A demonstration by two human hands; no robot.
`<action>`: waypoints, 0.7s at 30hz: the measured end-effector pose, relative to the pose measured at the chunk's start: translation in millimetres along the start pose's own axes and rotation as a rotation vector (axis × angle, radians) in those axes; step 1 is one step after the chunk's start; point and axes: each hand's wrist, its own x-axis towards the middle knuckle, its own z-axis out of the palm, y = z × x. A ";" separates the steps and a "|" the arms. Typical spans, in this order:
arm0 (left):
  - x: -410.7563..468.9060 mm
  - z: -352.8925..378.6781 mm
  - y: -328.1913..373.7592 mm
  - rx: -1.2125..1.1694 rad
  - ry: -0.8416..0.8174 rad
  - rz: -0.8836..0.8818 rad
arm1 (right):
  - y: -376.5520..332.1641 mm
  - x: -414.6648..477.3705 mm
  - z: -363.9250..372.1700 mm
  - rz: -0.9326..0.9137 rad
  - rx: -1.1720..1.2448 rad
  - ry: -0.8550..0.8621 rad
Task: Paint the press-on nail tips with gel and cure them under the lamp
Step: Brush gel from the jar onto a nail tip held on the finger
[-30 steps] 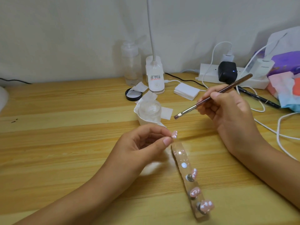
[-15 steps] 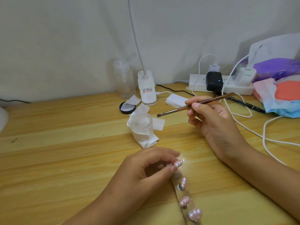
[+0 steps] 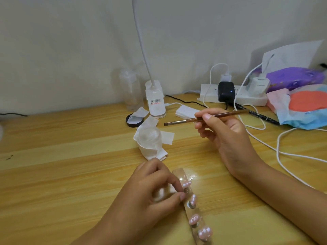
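Four pink nail tips (image 3: 194, 219) are set in a row on a clear strip (image 3: 179, 172). The strip is laid flat on the wooden table (image 3: 62, 156), low in the view and close to the person. Its long side runs away from the person, and its far end leans a little to the left. The far tip (image 3: 187, 183) is pinched between the thumb and first finger of the left hand (image 3: 150, 190). Whether the tip itself or its little stand is held cannot be told, as the fingers are in the way.

A thin brush (image 3: 203, 119) is held in the right hand (image 3: 228, 137) like a pencil, squeezed between thumb and fingers. It is kept up off the table and lies almost level, across the line of the strip. Its hair end is pointed left, toward a small jar wrapped in tissue (image 3: 150, 140).

The far tip is found nearer the person than the brush hairs, and well apart from them. So the left hand is the nearer one, and the brush would likely have to be brought down and back to reach the tip.

Further back, a white lamp (image 3: 155, 101) is stood by the wall, with a clear bottle (image 3: 131, 91), a black lid (image 3: 134, 120) and a power strip (image 3: 256, 101) near it.
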 end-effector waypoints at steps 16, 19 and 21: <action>-6.2 13.9 7.2 0.303 0.088 0.342 | 1.7 1.1 0.0 0.069 0.071 -0.011; -7.5 10.0 7.5 0.163 0.091 0.288 | 3.0 1.3 -0.7 0.061 0.082 0.005; -7.3 3.5 6.0 -0.054 0.102 0.188 | 3.5 2.1 -0.9 0.067 0.110 0.023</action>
